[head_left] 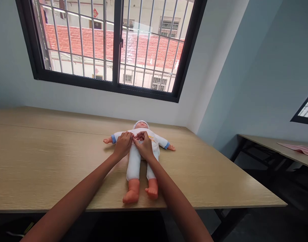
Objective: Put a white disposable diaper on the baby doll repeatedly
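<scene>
A baby doll (134, 164) lies on its back on the wooden table (68, 161), its head toward the window and its bare feet toward me. It wears a white hat, white trousers and a white top (157, 139) with blue cuffs, and its arms are spread wide. Over the doll's belly, my left hand (124, 144) has its fingertips pinched at the top's front. Close beside it, my right hand (144, 145) has thumb and fingers bent together at the same spot. What lies between the fingertips is too small to make out, though both hands touch the cloth.
Behind the table is a wall with a barred, dark-framed window (116, 85). The table's front edge runs just below the doll's feet. At the right stands another table (267, 144) with a pink striped cloth (299, 148) on it.
</scene>
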The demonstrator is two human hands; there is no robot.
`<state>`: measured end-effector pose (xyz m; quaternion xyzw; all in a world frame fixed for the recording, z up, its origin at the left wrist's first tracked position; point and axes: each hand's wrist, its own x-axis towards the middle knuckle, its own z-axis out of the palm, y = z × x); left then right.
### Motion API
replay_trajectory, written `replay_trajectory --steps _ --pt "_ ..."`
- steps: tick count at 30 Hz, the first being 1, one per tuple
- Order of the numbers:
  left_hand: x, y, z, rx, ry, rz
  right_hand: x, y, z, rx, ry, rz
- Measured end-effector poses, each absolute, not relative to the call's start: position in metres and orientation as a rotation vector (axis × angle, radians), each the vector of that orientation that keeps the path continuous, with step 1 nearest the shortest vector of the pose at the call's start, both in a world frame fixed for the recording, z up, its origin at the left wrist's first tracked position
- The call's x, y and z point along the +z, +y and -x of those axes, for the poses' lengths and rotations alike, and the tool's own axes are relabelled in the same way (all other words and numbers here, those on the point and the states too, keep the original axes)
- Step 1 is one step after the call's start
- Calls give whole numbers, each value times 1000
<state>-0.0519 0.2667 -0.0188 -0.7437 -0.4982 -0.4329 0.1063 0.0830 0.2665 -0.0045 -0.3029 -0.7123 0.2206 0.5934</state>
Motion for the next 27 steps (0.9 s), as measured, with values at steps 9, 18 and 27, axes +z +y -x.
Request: replay_trajectory --steps 9,18,27 --pt "-18 265 51 -1276 -1475 2196 -5 267 -83 512 -1661 697" --pt "-19 264 50 -1282 -1486 2204 -6 267 -84 522 -1676 715" --pt "-18 264 50 -1297 -1502 2229 -5 267 -83 480 -1671 719"
